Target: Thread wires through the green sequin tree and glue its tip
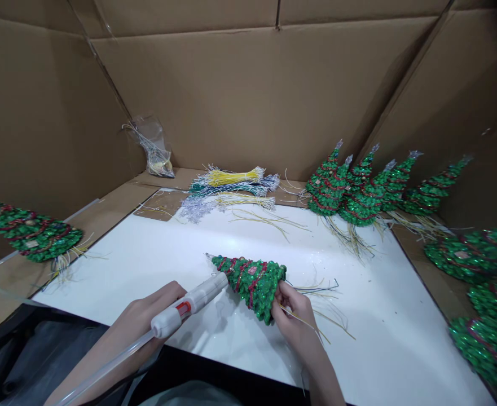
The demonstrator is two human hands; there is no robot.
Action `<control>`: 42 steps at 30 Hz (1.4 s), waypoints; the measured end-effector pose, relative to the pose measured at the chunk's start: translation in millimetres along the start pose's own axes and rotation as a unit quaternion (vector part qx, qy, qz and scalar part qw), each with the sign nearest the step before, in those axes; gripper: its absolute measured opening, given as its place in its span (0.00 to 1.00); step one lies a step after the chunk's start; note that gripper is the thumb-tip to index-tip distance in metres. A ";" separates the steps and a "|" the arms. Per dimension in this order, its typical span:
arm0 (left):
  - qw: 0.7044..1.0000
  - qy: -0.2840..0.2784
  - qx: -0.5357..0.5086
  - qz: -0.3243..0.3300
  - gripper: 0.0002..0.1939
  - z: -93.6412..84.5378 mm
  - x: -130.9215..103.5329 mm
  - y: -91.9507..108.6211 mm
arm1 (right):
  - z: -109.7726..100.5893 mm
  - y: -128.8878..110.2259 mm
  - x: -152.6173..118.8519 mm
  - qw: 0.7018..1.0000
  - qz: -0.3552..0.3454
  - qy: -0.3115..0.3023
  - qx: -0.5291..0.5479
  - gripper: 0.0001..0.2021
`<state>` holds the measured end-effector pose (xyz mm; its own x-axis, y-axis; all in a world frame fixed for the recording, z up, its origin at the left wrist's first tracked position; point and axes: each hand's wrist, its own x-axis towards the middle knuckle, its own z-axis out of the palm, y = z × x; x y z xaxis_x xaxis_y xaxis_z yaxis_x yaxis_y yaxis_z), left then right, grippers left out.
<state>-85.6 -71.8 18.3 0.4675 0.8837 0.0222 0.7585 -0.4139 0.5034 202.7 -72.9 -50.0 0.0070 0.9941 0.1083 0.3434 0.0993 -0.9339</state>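
A small green glittery Christmas tree (248, 282) with red garland lies tilted over the white board, its tip pointing left. My right hand (293, 310) grips it at the base, where several thin yellow and dark wires trail out to the right. In my left hand (157, 307) is a white glue gun (189, 307) with a red part on its body. A clear glue stick runs out of its back end. The gun's nozzle end is close to the tree's left side; whether it touches I cannot tell.
Finished-looking trees (360, 192) stand in a group at the back right, more (485, 321) along the right edge. Another tree (32, 234) leans at the left. Wire bundles (235, 177), clear star-like pieces (197, 208) and a plastic bag (153, 146) are at the back. Cardboard walls (248, 101) enclose the board.
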 end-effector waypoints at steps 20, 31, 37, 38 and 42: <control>0.999 -0.002 -0.011 -0.037 0.10 -1.7 -4.0 1.9 | -0.5 -0.3 -0.9 1.000 0.006 -0.003 0.001 0.10; 0.999 0.009 -0.014 -0.035 0.11 -5.9 3.3 7.8 | 0.0 0.6 0.2 1.000 0.000 0.004 0.001 0.10; 0.998 -0.007 -0.029 -0.058 0.11 -6.0 2.9 12.7 | 0.3 1.4 0.4 1.000 0.004 0.002 0.005 0.11; 0.997 -0.014 -0.030 -0.065 0.10 -8.4 2.3 14.5 | 0.3 1.4 0.6 1.000 0.004 0.002 0.007 0.11; 0.996 -0.033 -0.047 -0.067 0.10 -20.0 -3.1 12.7 | -0.5 0.4 1.7 1.000 0.003 0.002 0.015 0.09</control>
<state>-86.4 -75.4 41.8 0.3965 0.9119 -0.1059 0.7718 -0.2687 0.5763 203.3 -71.2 -50.1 0.0135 0.9945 0.1034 0.3152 0.0940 -0.9444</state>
